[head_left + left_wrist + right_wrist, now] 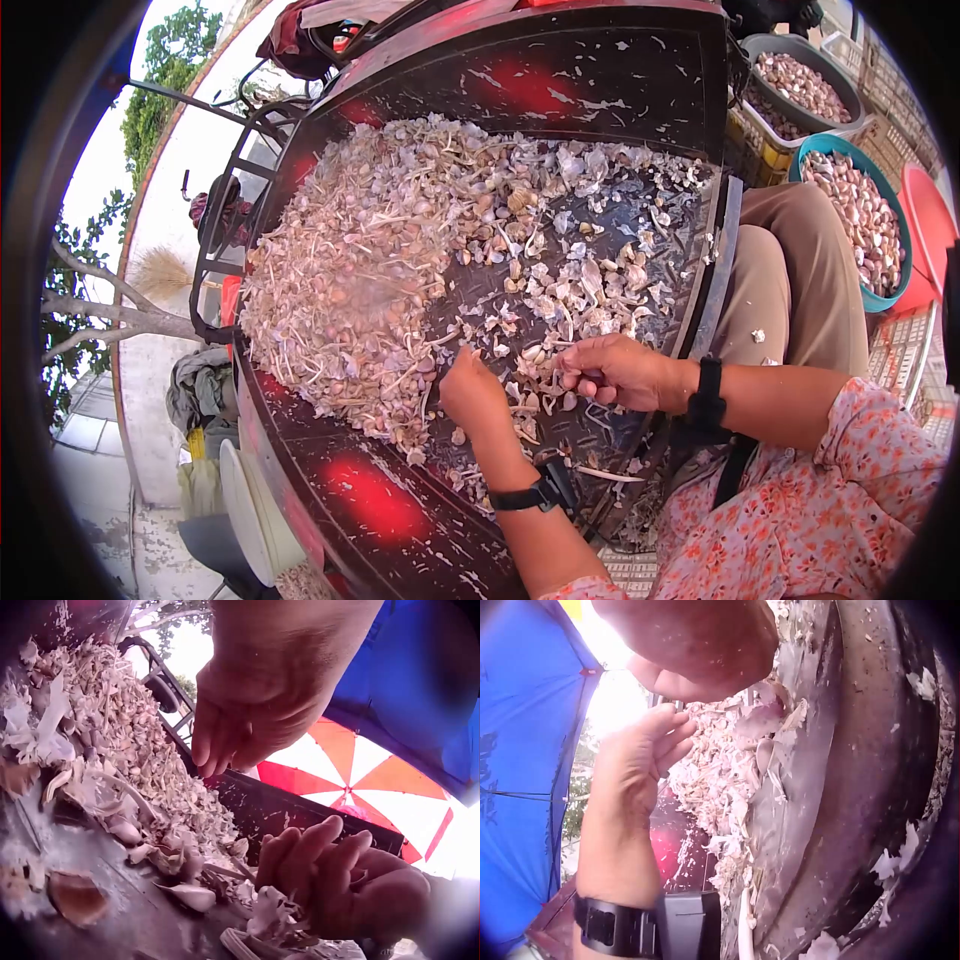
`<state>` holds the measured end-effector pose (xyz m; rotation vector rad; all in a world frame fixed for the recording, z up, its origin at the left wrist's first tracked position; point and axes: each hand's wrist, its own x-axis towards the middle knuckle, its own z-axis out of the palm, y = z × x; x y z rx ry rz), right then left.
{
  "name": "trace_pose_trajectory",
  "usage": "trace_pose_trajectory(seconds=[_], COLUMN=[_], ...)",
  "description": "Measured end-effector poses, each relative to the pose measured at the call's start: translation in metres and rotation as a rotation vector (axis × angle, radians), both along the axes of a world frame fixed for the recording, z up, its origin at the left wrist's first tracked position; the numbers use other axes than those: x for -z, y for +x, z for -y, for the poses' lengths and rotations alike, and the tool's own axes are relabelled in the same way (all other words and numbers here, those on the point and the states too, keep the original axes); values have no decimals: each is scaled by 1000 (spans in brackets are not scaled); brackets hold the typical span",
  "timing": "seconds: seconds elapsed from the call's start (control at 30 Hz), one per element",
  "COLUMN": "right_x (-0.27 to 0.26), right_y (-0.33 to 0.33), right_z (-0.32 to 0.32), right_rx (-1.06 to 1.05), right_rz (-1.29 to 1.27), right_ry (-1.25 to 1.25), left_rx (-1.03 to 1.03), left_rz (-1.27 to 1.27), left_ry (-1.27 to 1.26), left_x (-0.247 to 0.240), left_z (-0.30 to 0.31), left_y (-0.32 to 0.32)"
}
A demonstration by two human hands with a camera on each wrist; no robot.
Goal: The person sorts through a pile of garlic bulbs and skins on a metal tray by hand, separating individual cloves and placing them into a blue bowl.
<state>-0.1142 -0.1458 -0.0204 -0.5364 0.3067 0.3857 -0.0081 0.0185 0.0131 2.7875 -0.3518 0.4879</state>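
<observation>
A large heap of garlic cloves, stalks and papery skins (350,270) lies in a dark metal truck bed. My left hand (475,392) hovers at the heap's near edge; its fingers (673,742) are loosely bent and nothing shows in them in the right wrist view. To its right, my right hand (620,372) has curled fingers and thumb around a small purplish garlic clove (594,378), mostly covered by the fingers. Beneath the hands lie loose skins and a pale clove (191,896), close to the right hand in the left wrist view.
At right, a teal basin (893,298) and a grey tub (850,95) hold garlic cloves, beside a red basin (925,220). The bed's side wall (600,85) rises along the far side. My knees (760,280) are against the near edge.
</observation>
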Motion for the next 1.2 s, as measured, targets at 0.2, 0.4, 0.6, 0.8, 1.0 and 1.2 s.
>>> trace_pose_trajectory(seconds=[0.2, 0.4, 0.6, 0.8, 1.0, 1.2], right_x=[-10, -13, -20, -23, -26, -38], right_y=[-5, -11, -17, -26, -30, -36], right_z=[3, 9, 5, 1, 4, 6], right_rx=[-100, -12, -52, -29, 43, 13], right_rz=[81, 148, 139, 168, 110, 40], right_ry=[-374, -413, -316, -319, -263, -66], left_rx=[40, 96, 195, 207, 7, -344], left_rz=[-195, -164, -448, -263, -90, -132], left_ry=[506, 455, -730, -497, -600, 371], left_x=[27, 12, -23, -21, -22, 4], left_z=[-3, -6, 29, 38, 13, -58], left_y=[32, -1, -89, -117, -94, 1])
